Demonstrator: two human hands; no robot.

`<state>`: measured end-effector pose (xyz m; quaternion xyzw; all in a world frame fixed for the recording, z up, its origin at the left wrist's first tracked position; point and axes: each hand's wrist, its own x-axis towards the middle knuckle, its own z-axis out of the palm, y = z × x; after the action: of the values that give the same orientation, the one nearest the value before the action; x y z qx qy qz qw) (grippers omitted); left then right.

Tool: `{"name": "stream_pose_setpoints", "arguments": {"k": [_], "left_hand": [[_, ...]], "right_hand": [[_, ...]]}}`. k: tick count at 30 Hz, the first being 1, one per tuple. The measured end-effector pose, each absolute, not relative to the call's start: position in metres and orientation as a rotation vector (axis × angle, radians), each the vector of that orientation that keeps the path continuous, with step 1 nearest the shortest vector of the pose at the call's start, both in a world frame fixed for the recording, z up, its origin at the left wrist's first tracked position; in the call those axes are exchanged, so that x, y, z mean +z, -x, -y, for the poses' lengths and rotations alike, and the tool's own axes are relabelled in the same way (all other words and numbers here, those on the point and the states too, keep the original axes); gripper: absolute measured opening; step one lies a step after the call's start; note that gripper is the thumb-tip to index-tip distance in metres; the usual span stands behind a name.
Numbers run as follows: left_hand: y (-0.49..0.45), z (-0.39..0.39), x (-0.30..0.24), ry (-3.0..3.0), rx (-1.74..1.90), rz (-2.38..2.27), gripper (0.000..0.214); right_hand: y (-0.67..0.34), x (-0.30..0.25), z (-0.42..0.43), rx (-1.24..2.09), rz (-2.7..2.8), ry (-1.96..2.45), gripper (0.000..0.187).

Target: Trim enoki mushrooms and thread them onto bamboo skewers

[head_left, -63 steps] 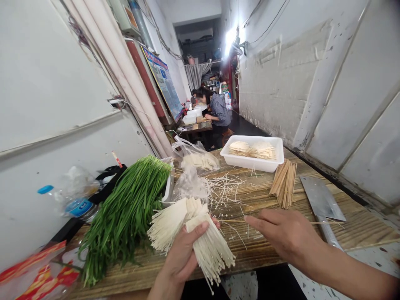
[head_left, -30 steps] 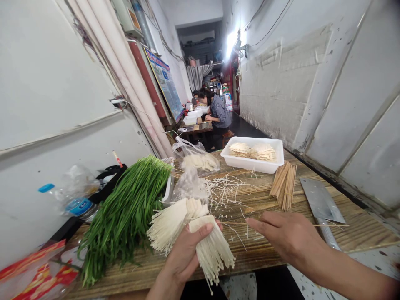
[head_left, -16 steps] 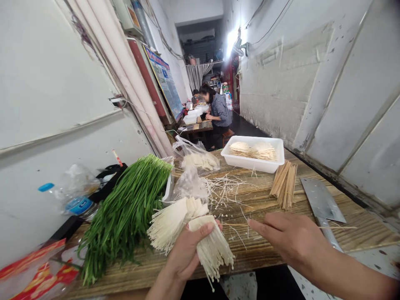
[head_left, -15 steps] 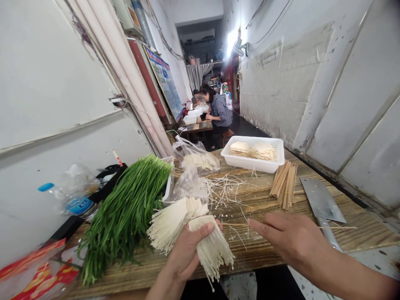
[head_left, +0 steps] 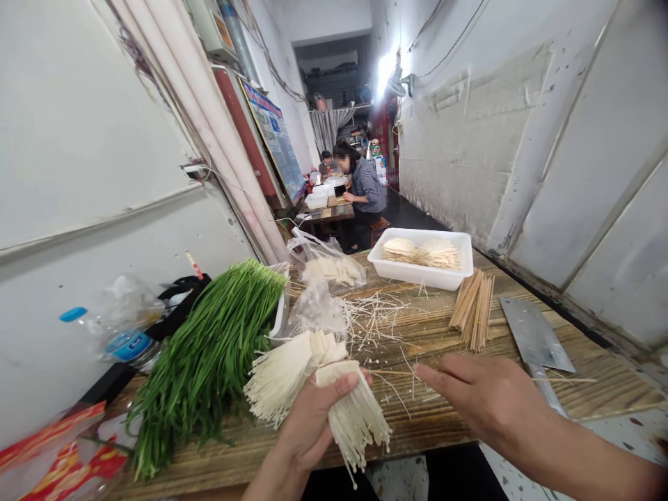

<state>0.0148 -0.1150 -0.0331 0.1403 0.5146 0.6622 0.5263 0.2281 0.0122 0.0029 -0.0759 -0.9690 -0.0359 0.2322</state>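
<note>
My left hand (head_left: 312, 424) grips a small bunch of white enoki mushrooms (head_left: 355, 417) just above the near edge of the wooden table (head_left: 600, 376). My right hand (head_left: 488, 393) pinches a thin bamboo skewer (head_left: 566, 380); its tip points left toward the bunch. A bigger pile of enoki (head_left: 284, 372) lies on the table next to my left hand. Loose mushroom strands (head_left: 373, 313) are scattered behind it.
A heap of green chives (head_left: 213, 348) lies at the left, a water bottle (head_left: 122, 334) beside it. A skewer bundle (head_left: 474, 306), a cleaver (head_left: 532, 334) and a white tray (head_left: 422, 271) holding skewered mushrooms sit at the right. Plastic bags (head_left: 326, 268) lie behind. A person (head_left: 362, 188) sits far back.
The skewer in my right hand has crept a little left toward the mushroom bunch. My left hand holds the bunch in nearly the same place.
</note>
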Motion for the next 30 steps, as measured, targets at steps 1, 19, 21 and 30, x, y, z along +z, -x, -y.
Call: {"name": "stream_pose_setpoints", "arguments": {"k": [1, 19, 21, 30], "left_hand": [[-0.0151, 0.1147, -0.0322, -0.334, 1.583, -1.229, 0.031], [-0.0141, 0.1149, -0.0343, -0.413, 1.543, -1.231, 0.027], [-0.0136, 0.1154, -0.0353, -0.424, 1.535, -1.22, 0.028], [-0.0144, 0.1173, -0.0334, -0.459, 1.524, -1.249, 0.028]], "right_hand": [[-0.2279, 0.0036, -0.0121, -0.104, 2.665, 0.208, 0.034], [-0.2288, 0.0051, -0.0122, -0.104, 2.665, 0.21, 0.028], [-0.2291, 0.005, -0.0124, -0.103, 2.668, 0.203, 0.029], [-0.2305, 0.0047, -0.0134, -0.115, 2.705, 0.202, 0.03]]}}
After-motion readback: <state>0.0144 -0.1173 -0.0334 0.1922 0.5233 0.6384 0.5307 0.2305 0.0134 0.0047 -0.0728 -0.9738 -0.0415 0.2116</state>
